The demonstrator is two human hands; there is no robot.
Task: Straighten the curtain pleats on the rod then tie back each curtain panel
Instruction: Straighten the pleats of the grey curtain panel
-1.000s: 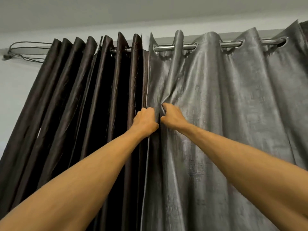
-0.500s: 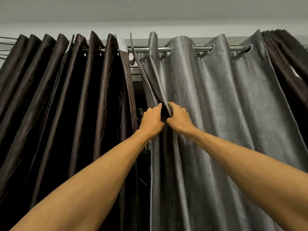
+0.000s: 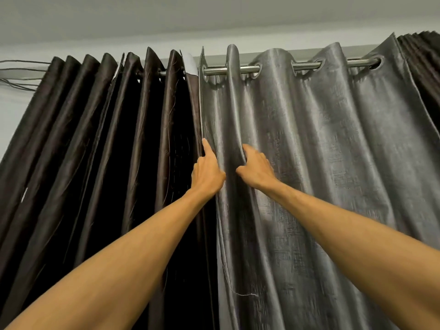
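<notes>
The grey curtain panel (image 3: pixel 321 163) hangs from the rod (image 3: pixel 306 66), touching the dark brown panel (image 3: pixel 95 139) on its left, and the left hand (image 3: pixel 207 173) grips its left edge with the forefinger straight along it, while the right hand (image 3: pixel 256 172) pinches the first pleat (image 3: pixel 234 110) just beside.

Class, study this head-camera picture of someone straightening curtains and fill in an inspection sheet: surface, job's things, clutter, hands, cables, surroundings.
Surface: nothing seen.
Job's things: grey curtain panel hangs by eyelets on a metal rod; dark brown curtain panel bunched in tight pleats to its left.
Clutter: nothing seen, bar a loose thread on the grey panel.
Hands: left hand lays its index finger along the grey panel's left edge, other fingers hidden; right hand grips a pleat beside it.
Cables: thin dark wires run from the picture's left edge to the dark panel.
Surroundings: pale wall, ceiling.
</notes>
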